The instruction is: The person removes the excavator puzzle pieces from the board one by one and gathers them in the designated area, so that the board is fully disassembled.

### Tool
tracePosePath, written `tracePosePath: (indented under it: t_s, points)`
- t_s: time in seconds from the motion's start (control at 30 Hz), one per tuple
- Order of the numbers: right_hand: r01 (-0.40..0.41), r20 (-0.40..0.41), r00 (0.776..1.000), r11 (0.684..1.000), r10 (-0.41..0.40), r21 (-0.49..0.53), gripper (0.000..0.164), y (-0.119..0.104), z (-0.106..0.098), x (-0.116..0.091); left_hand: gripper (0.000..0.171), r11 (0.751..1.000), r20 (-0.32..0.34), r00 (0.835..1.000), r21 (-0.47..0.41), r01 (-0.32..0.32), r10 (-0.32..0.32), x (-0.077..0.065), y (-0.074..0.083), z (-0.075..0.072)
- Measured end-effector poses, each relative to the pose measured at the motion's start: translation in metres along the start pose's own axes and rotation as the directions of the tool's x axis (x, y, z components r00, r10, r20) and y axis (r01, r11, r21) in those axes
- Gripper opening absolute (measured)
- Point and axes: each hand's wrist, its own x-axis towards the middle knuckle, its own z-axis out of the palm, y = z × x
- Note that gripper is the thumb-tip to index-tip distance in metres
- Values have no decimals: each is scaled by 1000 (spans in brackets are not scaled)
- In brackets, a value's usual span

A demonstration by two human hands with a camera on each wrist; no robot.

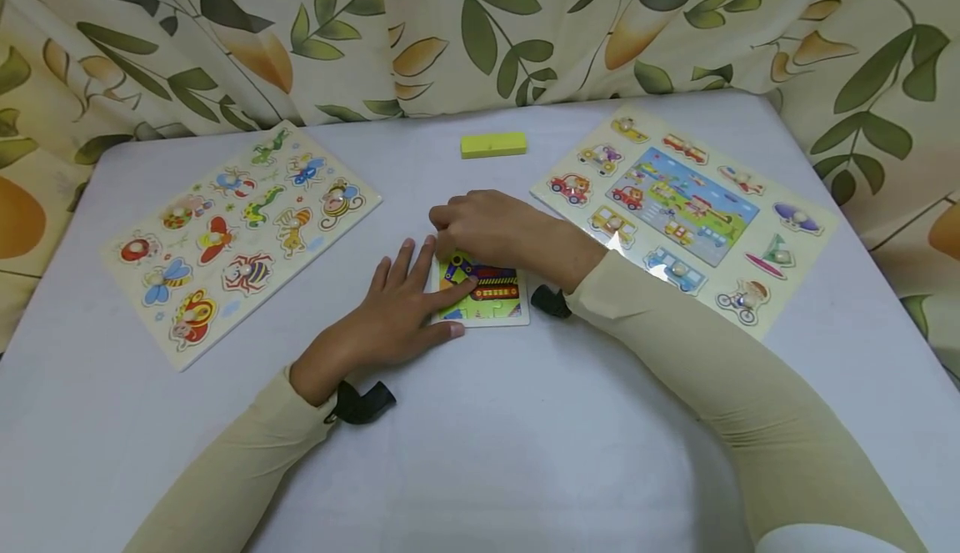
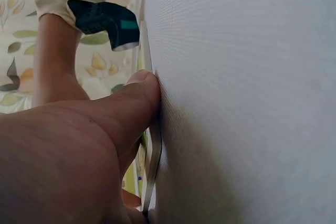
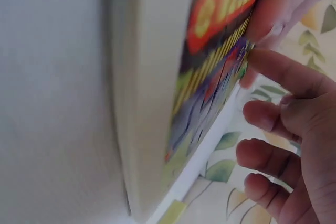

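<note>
A small jigsaw puzzle (image 1: 497, 309) with a colourful digger-like vehicle picture and a pale border lies mid-table. My left hand (image 1: 390, 307) is spread over its left side, one finger reaching across the picture. Its thumb (image 2: 137, 90) lies along the near edge of the board. My right hand (image 1: 483, 223) is over the far edge and hides that part of the puzzle. In the right wrist view its index finger (image 3: 289, 72) reaches to the picture, while the other fingers bend loosely away from it. No piece shows in either hand.
An insect peg puzzle board (image 1: 213, 311) lies at the left. A vehicle peg puzzle board (image 1: 806, 273) lies at the right, partly under the right forearm. A yellow-green block (image 1: 493, 145) sits at the back, before a leaf-patterned curtain (image 1: 480, 36).
</note>
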Motion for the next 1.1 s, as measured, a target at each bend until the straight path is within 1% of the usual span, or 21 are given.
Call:
tracePosePath:
  t_s: [0.13,0.4,0.6,0.73,0.9,1.1]
  points:
    - [1,9,1000,999,-1,-42,22,0,-1,3,60,1000,0,1000,5,-4,4,1,-1,1]
    - [-43,44,998,997,40,58,23,1,-1,5,60,1000,2,1000,-7,-20,20,0,1,0]
    - [-33,43,999,998,30,50,25,1,-2,8,60,1000,-10,1000,-9,-29,29,-1,1,-1]
    - [-30,49,998,997,27,67,24,0,-2,11,60,1000,-5,1000,-13,-21,21,-1,1,-1]
    - [-27,39,999,997,24,76,23,-1,-1,14,61,1000,3,1000,-14,-12,12,-1,0,-1]
    - [-35,8,999,996,34,84,20,-2,-1,15,60,1000,-6,1000,-8,-23,23,-1,-1,-1]
